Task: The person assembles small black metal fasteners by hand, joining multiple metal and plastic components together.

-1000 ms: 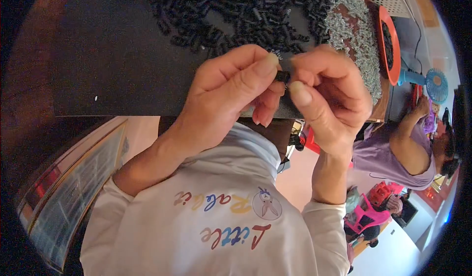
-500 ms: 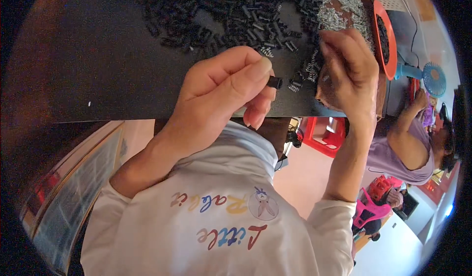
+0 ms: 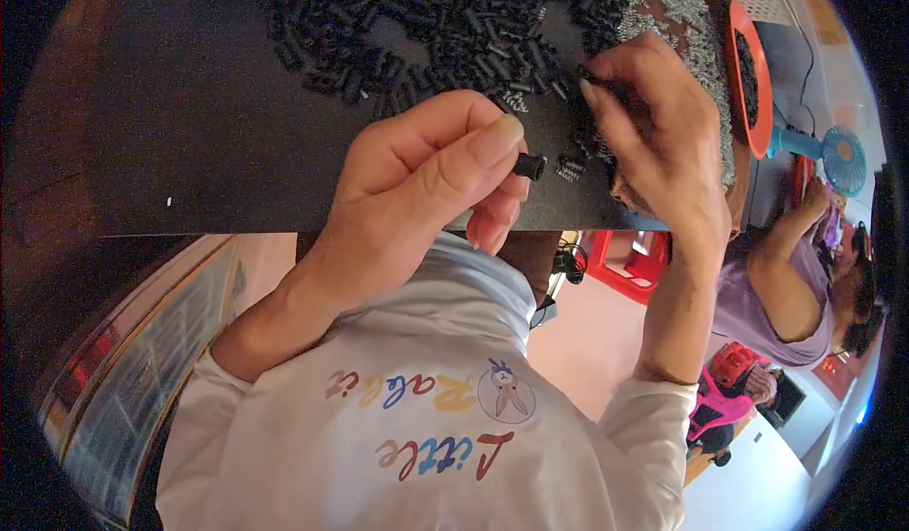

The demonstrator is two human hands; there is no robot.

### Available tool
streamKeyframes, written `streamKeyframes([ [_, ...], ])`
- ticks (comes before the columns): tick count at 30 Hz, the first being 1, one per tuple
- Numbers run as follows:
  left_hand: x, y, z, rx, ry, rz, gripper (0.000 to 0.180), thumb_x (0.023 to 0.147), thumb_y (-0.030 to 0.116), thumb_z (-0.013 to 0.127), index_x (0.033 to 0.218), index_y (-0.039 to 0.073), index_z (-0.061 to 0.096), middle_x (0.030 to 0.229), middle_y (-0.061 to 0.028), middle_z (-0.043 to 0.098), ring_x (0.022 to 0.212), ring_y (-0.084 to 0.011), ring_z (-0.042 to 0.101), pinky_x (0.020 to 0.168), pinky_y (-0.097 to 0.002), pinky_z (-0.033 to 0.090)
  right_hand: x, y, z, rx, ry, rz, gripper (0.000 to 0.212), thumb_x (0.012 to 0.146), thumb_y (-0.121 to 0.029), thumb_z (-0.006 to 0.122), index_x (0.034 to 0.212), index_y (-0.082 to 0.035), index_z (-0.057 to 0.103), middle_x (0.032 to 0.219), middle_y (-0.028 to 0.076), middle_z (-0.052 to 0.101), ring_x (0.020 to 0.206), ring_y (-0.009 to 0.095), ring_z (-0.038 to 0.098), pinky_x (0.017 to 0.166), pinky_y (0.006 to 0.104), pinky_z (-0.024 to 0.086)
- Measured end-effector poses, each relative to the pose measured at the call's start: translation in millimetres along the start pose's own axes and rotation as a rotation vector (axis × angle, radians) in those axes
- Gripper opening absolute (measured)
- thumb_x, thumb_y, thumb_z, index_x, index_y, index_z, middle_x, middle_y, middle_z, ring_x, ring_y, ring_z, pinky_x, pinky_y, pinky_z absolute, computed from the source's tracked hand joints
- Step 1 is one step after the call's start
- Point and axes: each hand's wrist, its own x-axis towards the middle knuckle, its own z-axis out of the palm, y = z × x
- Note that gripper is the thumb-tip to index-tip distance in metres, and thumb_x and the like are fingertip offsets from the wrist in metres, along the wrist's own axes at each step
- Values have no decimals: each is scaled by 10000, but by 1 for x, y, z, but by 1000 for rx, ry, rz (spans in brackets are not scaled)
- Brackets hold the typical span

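Note:
Between the thumb and fingers of my left hand point(image 3: 426, 167) is a small black plastic tube point(image 3: 530, 166), its end poking out to the right. My right hand point(image 3: 668, 124) is bent over the right side of the table, thumb and forefinger close together at the edge of the black parts. Something dark shows at its fingertips, too small to make out. Small coil springs point(image 3: 570, 168) lie just right of the held tube. Another spring point(image 3: 515, 101) rests beyond my left fingertips.
A wide heap of black tubes point(image 3: 417, 29) covers the far table point(image 3: 189, 143). Silvery springs point(image 3: 677, 1) are piled at the far right, beside an orange-rimmed dish point(image 3: 751, 77) of dark parts. A blue fan point(image 3: 843, 160), a co-worker point(image 3: 786, 285) and a red stool point(image 3: 620, 266) are at right.
My right hand has shifted left, from beside the spring pile to the edge of the black tubes. My left hand stays almost still with its tube.

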Motion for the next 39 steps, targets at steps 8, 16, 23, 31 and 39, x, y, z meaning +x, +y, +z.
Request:
streamKeyframes([
  [8, 3, -2, 0, 15, 25, -22, 234, 972, 206, 389, 902, -2, 469, 735, -106, 501, 543, -148, 479, 479, -267, 416, -13, -35, -12, 339, 128, 32, 121, 692, 74, 643, 785, 35, 577, 725, 66, 590, 584, 107, 506, 540, 230, 396],
  [16, 9, -11, -3, 42, -3, -18, 240, 965, 212, 413, 921, -9, 496, 736, -96, 527, 567, -137, 505, 486, -260, 426, -15, -44, -9, 491, 151, 15, 125, 667, 91, 642, 771, 53, 584, 723, 80, 590, 529, 92, 453, 497, 222, 338],
  [23, 11, -18, -3, 36, -4, -23, 244, 954, 218, 445, 915, -12, 518, 737, -74, 529, 549, -135, 522, 479, -261, 426, -24, -44, -7, 456, 100, 22, 112, 688, 46, 654, 751, 35, 562, 678, 59, 563, 519, 96, 467, 452, 214, 334],
  [31, 12, -17, -4, 86, -12, -21, 275, 951, 235, 457, 908, -28, 527, 696, -78, 528, 508, -142, 507, 450, -265, 409, -19, -47, -10, 375, 60, 6, 122, 701, 23, 661, 755, 26, 552, 678, 56, 563, 509, 97, 470, 447, 213, 348],
  [39, 13, -16, -2, 72, -11, -49, 289, 952, 240, 452, 900, -30, 538, 586, -95, 516, 469, -147, 483, 415, -266, 389, -21, -47, -6, 494, 124, 11, 135, 667, 76, 646, 774, 39, 573, 720, 82, 584, 547, 105, 465, 479, 218, 341],
])
